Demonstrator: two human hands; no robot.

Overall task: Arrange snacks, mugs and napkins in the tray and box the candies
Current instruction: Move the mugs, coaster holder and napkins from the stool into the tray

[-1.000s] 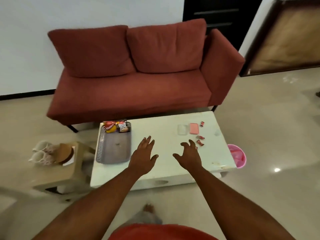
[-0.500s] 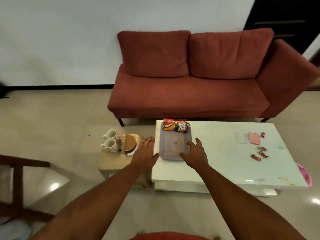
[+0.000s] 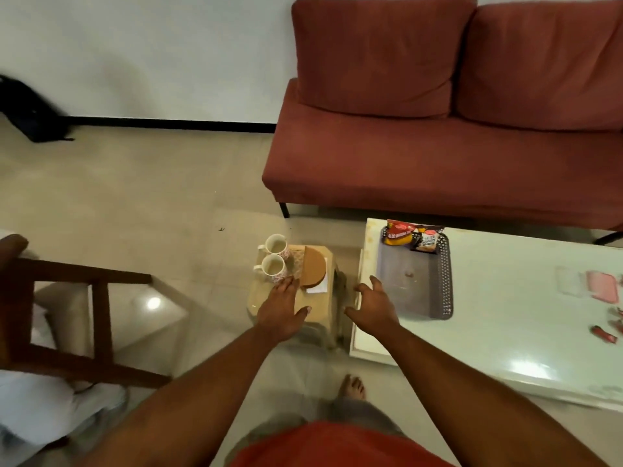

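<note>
Bare and empty, both hands reach forward with fingers loosely spread. The left hand (image 3: pixel 282 311) hovers over the small beige stool (image 3: pixel 323 310), fingertips just short of the nearer of two patterned mugs (image 3: pixel 273 268), which looks like its target. The right hand (image 3: pixel 373 306) hangs over the near left corner of the white coffee table (image 3: pixel 505 332), palm down, near the tray's near left corner; whether it touches the tabletop I cannot tell.

The second mug (image 3: pixel 277 246) stands just behind the first, both upright with handles turned left. Just beside them on the stool a round brown disc (image 3: pixel 315 267), perhaps a coaster or lid, leans tilted, with white folded paper (image 3: pixel 317 287), likely the napkins, showing from under it. Everything the tray lacks sits on this stool, close beside the table, so each item needs only a short carry.

The grey perforated tray (image 3: pixel 446 281) lies on the table's left end, nearest the stool. Two snack packets (image 3: pixel 413 234) are pushed against its far wall, which leaves the bare middle and near part free for mugs and napkins.

Well to the right, a pink box (image 3: pixel 603 287) and a clear piece beside it, probably its lid, wait on the table, with red-wrapped candies (image 3: pixel 605 334) scattered near them and unboxed. Judging from this, the snacks are in place, the mugs come next, and the candy step is not yet begun.
</note>
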